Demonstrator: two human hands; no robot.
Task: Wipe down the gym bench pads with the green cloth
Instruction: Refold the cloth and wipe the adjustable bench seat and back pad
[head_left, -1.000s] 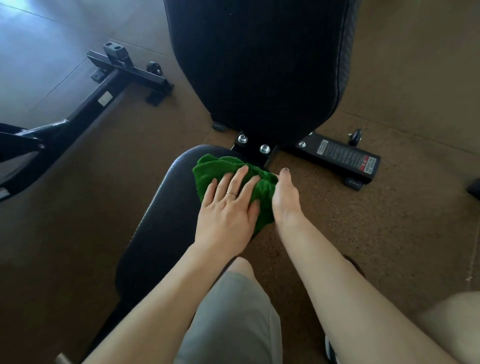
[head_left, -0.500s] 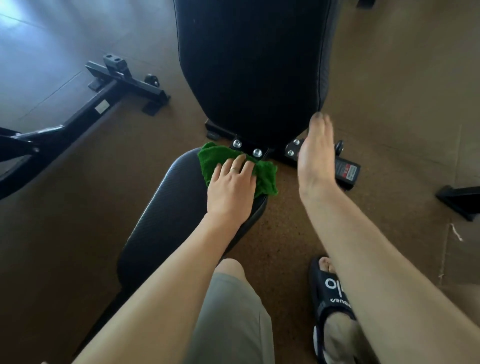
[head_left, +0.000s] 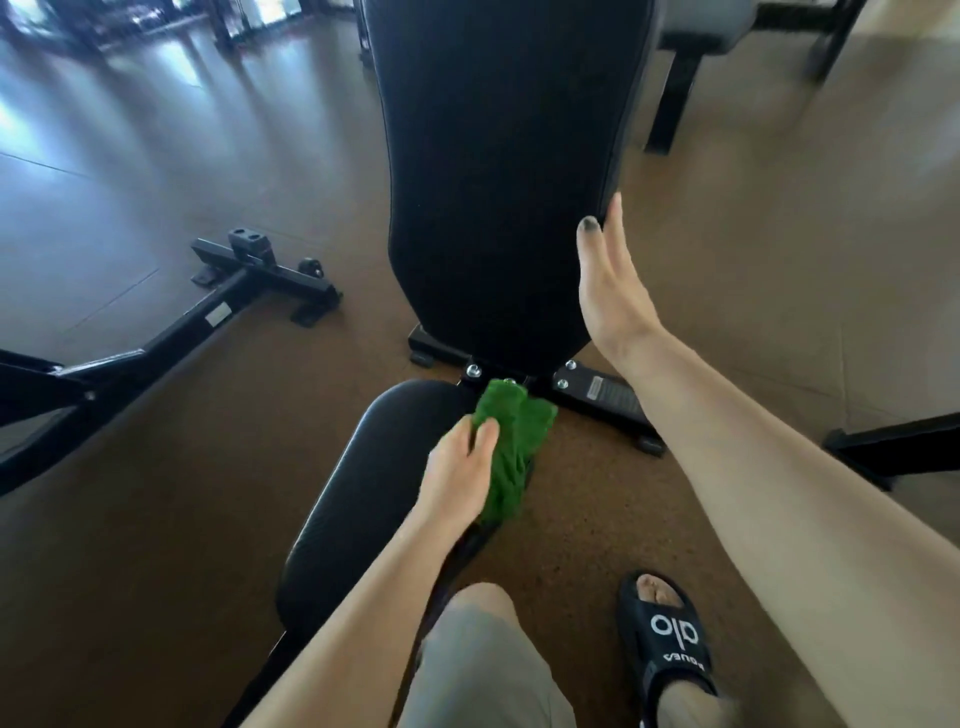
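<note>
The black gym bench has a raised back pad (head_left: 498, 171) and a lower seat pad (head_left: 374, 467). The green cloth (head_left: 511, 447) is bunched up at the seat pad's far right edge, near the hinge bolts. My left hand (head_left: 457, 473) grips the cloth's near side, fingers curled around it. My right hand (head_left: 608, 280) is flat with fingers extended, pressed against the right edge of the back pad and holding nothing.
A second bench's black steel frame (head_left: 208, 322) lies on the floor to the left. The bench's base foot with a label (head_left: 602, 400) sits under my right forearm. My foot in a black slide sandal (head_left: 670, 639) stands right of the seat. More equipment legs (head_left: 670, 98) stand at the back right.
My right hand rose from beside the cloth to the back pad's right edge. My left hand went from pressing flat on the cloth to gathering it into a bunch.
</note>
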